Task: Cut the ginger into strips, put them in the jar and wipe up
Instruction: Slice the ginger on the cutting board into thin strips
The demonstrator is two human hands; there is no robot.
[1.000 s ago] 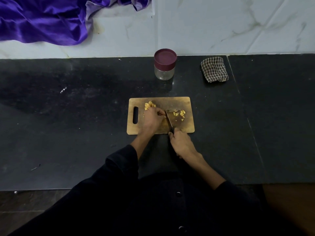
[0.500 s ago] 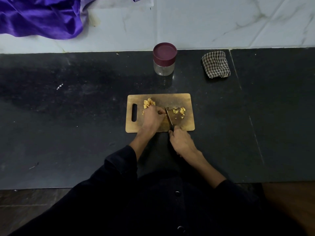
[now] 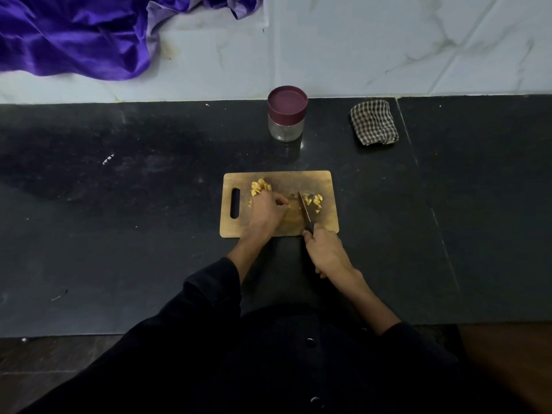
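Note:
A wooden cutting board (image 3: pixel 325 180) lies on the black counter. One pile of ginger pieces (image 3: pixel 260 186) sits at its upper left, and a smaller pile of cut ginger (image 3: pixel 314 200) lies to the right of the blade. My left hand (image 3: pixel 267 209) rests on the board with curled fingers pinching a small ginger piece, mostly hidden. My right hand (image 3: pixel 324 249) grips the handle of a knife (image 3: pixel 304 207), whose blade points away across the board, just right of my left fingers. A glass jar (image 3: pixel 286 115) with a maroon lid stands behind the board, lid on.
A folded checked cloth (image 3: pixel 374 122) lies at the back right by the wall. Purple fabric (image 3: pixel 74 37) hangs over the marble wall at the upper left. The black counter (image 3: pixel 119 219) stretches wide on both sides, with a seam on the right.
The knife blade and both hands stay at the board's middle with only small shifts; the camera view has tilted a little.

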